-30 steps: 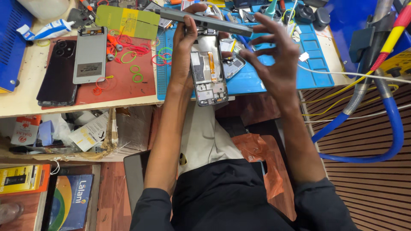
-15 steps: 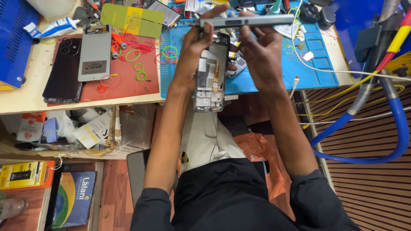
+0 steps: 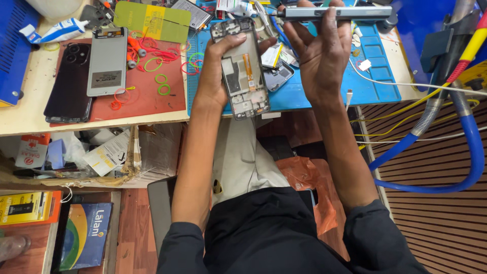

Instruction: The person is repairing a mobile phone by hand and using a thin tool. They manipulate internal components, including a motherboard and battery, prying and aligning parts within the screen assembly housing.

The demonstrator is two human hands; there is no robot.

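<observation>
My left hand [image 3: 215, 76] grips an opened phone frame [image 3: 242, 71], back cover off, with bare circuit parts and an orange flex cable showing. It is held upright over the near edge of the blue work mat [image 3: 375, 76]. My right hand [image 3: 319, 56] is raised beside it, fingers spread upward. Its fingertips pinch a long grey pen-shaped screwdriver [image 3: 337, 13], which lies level above the mat. A detached phone part [image 3: 278, 76] lies on the mat between my hands.
A red mat [image 3: 147, 99] at left carries a black phone [image 3: 68, 83], a grey phone back [image 3: 107, 61] and coloured rubber bands. A glue tube [image 3: 53, 31] lies at far left. Blue hoses [image 3: 446, 167] hang at right. Cluttered shelves sit under the bench.
Both hands have shifted apart a little. The phone frame is tilted more upright in my left hand, and the grey screwdriver now rests level across my right fingertips.
</observation>
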